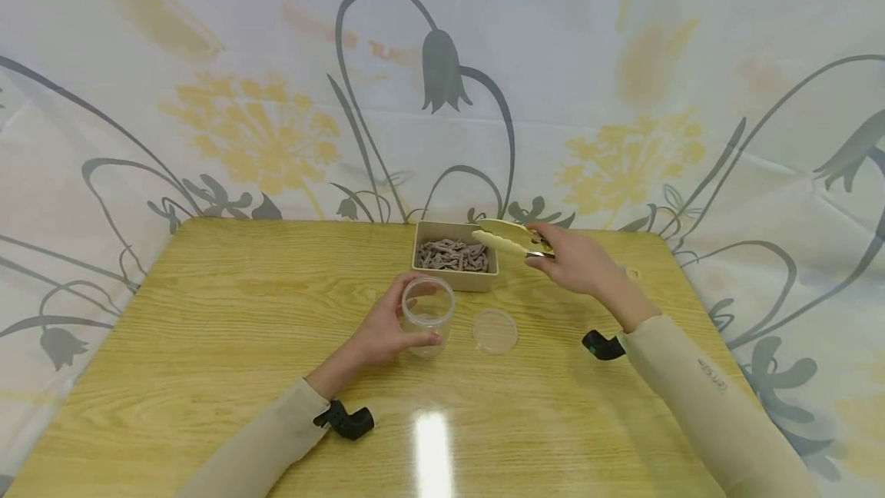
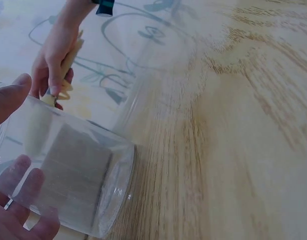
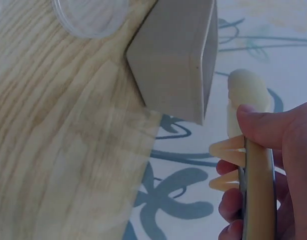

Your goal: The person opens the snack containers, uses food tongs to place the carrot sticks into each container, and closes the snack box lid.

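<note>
A clear plastic jar with an open top stands on the wooden table, and my left hand grips it from the left, thumb in front and fingers behind. Through the jar's wall the left wrist view shows my fingers curled around it. My right hand holds a pair of cream tongs, their tips spread apart near the right rim of a beige rectangular box. Inside the box lie many greyish-brown dried strips. From the right wrist, the tongs appear beside the box's outer wall.
A clear round lid lies flat on the table just right of the jar. Behind the table's far edge hangs a white cloth with flower prints. A small pale object sits beyond my right wrist.
</note>
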The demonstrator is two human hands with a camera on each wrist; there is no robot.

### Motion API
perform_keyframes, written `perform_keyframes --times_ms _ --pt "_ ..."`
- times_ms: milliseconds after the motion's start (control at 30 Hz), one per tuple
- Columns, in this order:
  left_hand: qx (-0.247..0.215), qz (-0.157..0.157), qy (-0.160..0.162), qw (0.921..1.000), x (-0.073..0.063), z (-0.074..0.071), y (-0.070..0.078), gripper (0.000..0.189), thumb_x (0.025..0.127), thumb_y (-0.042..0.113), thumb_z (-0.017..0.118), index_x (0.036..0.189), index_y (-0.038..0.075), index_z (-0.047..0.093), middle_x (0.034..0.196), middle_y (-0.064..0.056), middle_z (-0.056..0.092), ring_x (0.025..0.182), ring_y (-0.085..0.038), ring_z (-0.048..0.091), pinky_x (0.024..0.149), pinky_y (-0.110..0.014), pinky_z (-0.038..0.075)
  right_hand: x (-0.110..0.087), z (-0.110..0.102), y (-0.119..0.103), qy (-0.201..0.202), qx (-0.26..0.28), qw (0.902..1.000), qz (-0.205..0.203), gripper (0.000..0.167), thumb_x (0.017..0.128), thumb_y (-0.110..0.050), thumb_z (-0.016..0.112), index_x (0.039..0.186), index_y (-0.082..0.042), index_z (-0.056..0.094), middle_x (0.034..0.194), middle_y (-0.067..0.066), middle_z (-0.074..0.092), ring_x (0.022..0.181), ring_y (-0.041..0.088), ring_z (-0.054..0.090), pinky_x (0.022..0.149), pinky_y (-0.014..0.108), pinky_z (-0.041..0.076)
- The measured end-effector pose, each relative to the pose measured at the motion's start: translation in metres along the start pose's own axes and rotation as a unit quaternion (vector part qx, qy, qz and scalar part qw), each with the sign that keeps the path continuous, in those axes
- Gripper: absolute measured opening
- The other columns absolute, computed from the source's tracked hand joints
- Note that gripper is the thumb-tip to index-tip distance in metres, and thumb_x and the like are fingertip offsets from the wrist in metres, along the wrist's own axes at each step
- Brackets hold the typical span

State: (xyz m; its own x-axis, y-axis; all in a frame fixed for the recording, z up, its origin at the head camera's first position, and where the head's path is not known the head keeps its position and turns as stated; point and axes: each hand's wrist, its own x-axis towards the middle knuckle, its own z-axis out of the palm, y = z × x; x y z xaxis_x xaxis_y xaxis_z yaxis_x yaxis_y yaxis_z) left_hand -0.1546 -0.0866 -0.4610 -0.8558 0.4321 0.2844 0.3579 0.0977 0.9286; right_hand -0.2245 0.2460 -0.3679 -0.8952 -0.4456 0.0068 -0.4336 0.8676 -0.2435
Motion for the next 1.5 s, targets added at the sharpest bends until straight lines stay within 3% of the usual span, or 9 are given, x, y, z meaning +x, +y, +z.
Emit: perform_keyframes --times_ms 300,667,900,1200,1300,1400,1500 --pt "-0.009 -0.018 0.007 0.9998 -0.001 0.001 0.0 0.083 0.071 0.007 0.09 0.14 0.016 0.044 0.137 -0.007 0.053 0.126 -0.041 0.049 0.101 -0.056 0.045 0.022 -0.007 -0.013 -0.065 -0.058 0.9959 -0.026 0.07 0.096 -0.04 0.066 0.151 -0.005 0.041 0.147 0.021 0.047 0.129 0.04 0.049 0.101 0.057 0.044" --pt "-0.03 -0.03 0.014 0.999 -0.004 -0.002 0.0 0.081 0.071 0.004 0.09 0.14 0.013 0.048 0.137 -0.015 0.053 0.124 -0.046 0.05 0.094 -0.055 0.051 0.051 0.002 -0.026 -0.116 -0.085 0.9879 -0.058 0.069 0.094 -0.041 0.069 0.148 -0.005 0.046 0.145 0.02 0.049 0.128 0.038 0.05 0.101 0.055 0.045" --pt "-0.031 -0.035 0.006 0.9989 -0.001 -0.002 0.0 0.081 0.073 0.002 0.089 0.141 0.01 0.046 0.139 -0.021 0.05 0.124 -0.047 0.051 0.094 -0.049 0.053 0.069 -0.005 -0.037 -0.156 -0.068 0.9839 -0.055 0.067 0.095 -0.037 0.068 0.148 -0.003 0.045 0.147 0.021 0.047 0.133 0.04 0.045 0.107 0.056 0.039" --pt "-0.039 -0.036 0.002 0.9986 0.002 -0.002 -0.002 0.082 0.072 -0.001 0.088 0.141 0.009 0.045 0.139 -0.025 0.047 0.122 -0.048 0.052 0.092 -0.049 0.053 0.081 -0.007 -0.044 -0.179 -0.071 0.9807 -0.035 0.06 0.097 -0.033 0.067 0.146 -0.005 0.049 0.14 0.015 0.056 0.123 0.035 0.056 0.096 0.051 0.05" --pt "-0.042 -0.03 0.005 0.9987 0.004 -0.002 -0.003 0.081 0.073 -0.001 0.088 0.141 0.009 0.045 0.139 -0.025 0.047 0.122 -0.048 0.051 0.093 -0.05 0.052 0.079 -0.009 -0.045 -0.172 -0.068 0.9822 -0.03 0.056 0.097 -0.031 0.067 0.146 -0.008 0.051 0.139 0.013 0.058 0.109 0.035 0.063 0.081 0.046 0.056" --pt "-0.045 -0.026 0.003 0.9986 0.005 -0.002 -0.003 0.081 0.073 -0.001 0.088 0.141 0.01 0.045 0.139 -0.025 0.047 0.121 -0.049 0.051 0.094 -0.052 0.052 0.075 -0.011 -0.044 -0.154 -0.074 0.9849 -0.026 0.055 0.095 -0.033 0.069 0.144 -0.013 0.054 0.136 0.012 0.06 0.106 0.036 0.061 0.066 0.04 0.054" --pt "-0.045 -0.023 0.004 0.9987 0.005 -0.001 -0.004 0.082 0.073 -0.001 0.087 0.142 0.01 0.045 0.139 -0.024 0.047 0.122 -0.05 0.05 0.095 -0.052 0.051 0.072 -0.01 -0.04 -0.132 -0.08 0.9875 -0.032 0.053 0.094 -0.034 0.071 0.142 -0.017 0.057 0.133 0.01 0.062 0.113 0.038 0.057 0.066 0.04 0.051"
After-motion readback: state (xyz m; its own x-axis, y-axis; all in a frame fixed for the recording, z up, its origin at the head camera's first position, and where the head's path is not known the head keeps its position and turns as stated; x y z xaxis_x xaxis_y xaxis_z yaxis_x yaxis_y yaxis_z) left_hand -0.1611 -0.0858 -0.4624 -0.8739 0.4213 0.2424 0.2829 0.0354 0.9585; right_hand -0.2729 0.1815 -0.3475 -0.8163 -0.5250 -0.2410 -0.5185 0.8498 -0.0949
